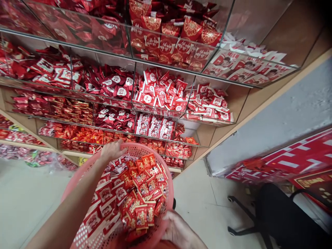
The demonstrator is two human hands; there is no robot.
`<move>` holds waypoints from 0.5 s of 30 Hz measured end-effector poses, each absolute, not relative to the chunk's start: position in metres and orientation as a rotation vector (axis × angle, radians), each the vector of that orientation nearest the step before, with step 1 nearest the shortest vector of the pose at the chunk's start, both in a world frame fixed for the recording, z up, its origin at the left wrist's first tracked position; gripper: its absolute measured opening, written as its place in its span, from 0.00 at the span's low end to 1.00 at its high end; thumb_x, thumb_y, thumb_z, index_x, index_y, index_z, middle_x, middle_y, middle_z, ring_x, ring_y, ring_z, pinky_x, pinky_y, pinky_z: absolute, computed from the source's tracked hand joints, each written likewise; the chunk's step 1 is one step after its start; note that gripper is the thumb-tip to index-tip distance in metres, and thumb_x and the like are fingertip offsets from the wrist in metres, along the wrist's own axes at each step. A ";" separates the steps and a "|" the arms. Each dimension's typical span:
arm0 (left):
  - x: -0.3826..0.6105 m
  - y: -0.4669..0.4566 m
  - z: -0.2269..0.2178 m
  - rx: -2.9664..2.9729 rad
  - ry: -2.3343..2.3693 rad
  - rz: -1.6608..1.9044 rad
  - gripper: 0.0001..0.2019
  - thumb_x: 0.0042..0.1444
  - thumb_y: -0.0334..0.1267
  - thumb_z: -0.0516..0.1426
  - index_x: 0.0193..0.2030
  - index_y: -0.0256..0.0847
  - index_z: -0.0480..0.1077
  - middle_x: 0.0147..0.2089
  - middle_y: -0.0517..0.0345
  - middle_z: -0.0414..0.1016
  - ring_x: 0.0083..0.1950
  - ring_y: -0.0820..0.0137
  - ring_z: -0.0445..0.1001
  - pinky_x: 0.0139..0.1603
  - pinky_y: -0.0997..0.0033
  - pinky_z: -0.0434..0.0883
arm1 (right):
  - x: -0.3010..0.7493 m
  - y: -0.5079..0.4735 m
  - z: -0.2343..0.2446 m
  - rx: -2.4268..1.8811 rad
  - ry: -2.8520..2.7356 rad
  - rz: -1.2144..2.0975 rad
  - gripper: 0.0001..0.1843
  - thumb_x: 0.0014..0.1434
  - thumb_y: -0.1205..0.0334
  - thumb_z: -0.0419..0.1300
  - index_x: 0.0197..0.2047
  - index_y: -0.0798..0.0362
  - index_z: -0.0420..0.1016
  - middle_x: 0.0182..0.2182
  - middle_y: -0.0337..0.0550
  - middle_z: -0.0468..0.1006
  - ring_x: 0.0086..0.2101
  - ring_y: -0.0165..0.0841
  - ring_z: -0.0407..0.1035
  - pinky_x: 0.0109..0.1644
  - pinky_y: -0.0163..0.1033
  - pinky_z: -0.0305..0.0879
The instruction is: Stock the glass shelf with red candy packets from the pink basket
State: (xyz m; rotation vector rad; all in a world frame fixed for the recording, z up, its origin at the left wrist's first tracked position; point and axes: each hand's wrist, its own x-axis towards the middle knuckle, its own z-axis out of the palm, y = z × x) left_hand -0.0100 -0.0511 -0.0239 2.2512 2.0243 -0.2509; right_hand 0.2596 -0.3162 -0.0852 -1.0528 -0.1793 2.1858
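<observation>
Pink basket [77, 178] — right hand [177, 228] gripping rim [170, 186], left hand [112, 151] stretched across.

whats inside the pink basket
The pink basket holds many small packets: red-and-gold ones and red-and-white ones. Whatever lies beneath the top packets is covered, and the left forearm hides part of the basket's left side.

Clear panels [77, 26] block the shelved packets [149, 99]; open floor [198, 199] lies between pink basket [170, 183] and black chair [280, 214].
</observation>
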 end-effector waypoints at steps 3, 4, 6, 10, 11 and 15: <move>-0.004 -0.041 -0.026 2.262 1.973 -0.211 0.30 0.54 0.56 0.43 0.55 0.39 0.64 0.48 0.39 0.77 0.48 0.52 0.75 0.45 0.56 0.67 | 0.253 -0.320 -0.084 -1.112 -0.196 2.096 0.20 0.44 0.66 0.59 0.43 0.59 0.73 0.33 0.47 0.81 0.34 0.36 0.76 0.43 0.42 0.69; -0.005 -0.037 -0.025 2.266 1.936 -0.178 0.29 0.53 0.56 0.43 0.54 0.40 0.65 0.46 0.41 0.77 0.47 0.53 0.75 0.45 0.57 0.67 | 0.250 -0.321 -0.083 -1.143 -0.184 2.056 0.20 0.42 0.66 0.61 0.43 0.58 0.72 0.32 0.46 0.81 0.34 0.37 0.76 0.42 0.43 0.70; -0.008 -0.026 -0.022 2.259 1.819 -0.064 0.28 0.52 0.57 0.45 0.51 0.41 0.68 0.42 0.47 0.78 0.44 0.57 0.75 0.43 0.60 0.68 | 0.245 -0.321 -0.081 -1.213 -0.128 1.959 0.21 0.39 0.66 0.64 0.40 0.56 0.72 0.29 0.43 0.80 0.32 0.38 0.76 0.40 0.44 0.71; -0.018 -0.007 -0.005 2.170 1.531 0.192 0.26 0.47 0.61 0.49 0.39 0.41 0.72 0.31 0.57 0.76 0.35 0.66 0.73 0.36 0.69 0.67 | 0.243 -0.320 -0.072 -1.286 -0.044 1.811 0.17 0.35 0.66 0.65 0.33 0.54 0.70 0.26 0.40 0.78 0.28 0.37 0.75 0.34 0.44 0.72; -0.019 -0.004 0.001 2.135 1.486 0.219 0.26 0.46 0.61 0.49 0.37 0.41 0.72 0.29 0.59 0.74 0.33 0.67 0.72 0.35 0.70 0.67 | 0.245 -0.320 -0.068 -1.285 -0.035 1.793 0.16 0.35 0.67 0.64 0.32 0.54 0.69 0.25 0.39 0.78 0.27 0.37 0.75 0.34 0.43 0.72; -0.024 -0.002 0.024 1.973 1.397 0.257 0.23 0.43 0.60 0.52 0.31 0.41 0.72 0.26 0.61 0.72 0.30 0.70 0.69 0.32 0.72 0.65 | 0.251 -0.325 -0.051 -1.305 -0.003 1.751 0.16 0.33 0.71 0.59 0.30 0.53 0.70 0.23 0.36 0.76 0.30 0.36 0.75 0.37 0.40 0.72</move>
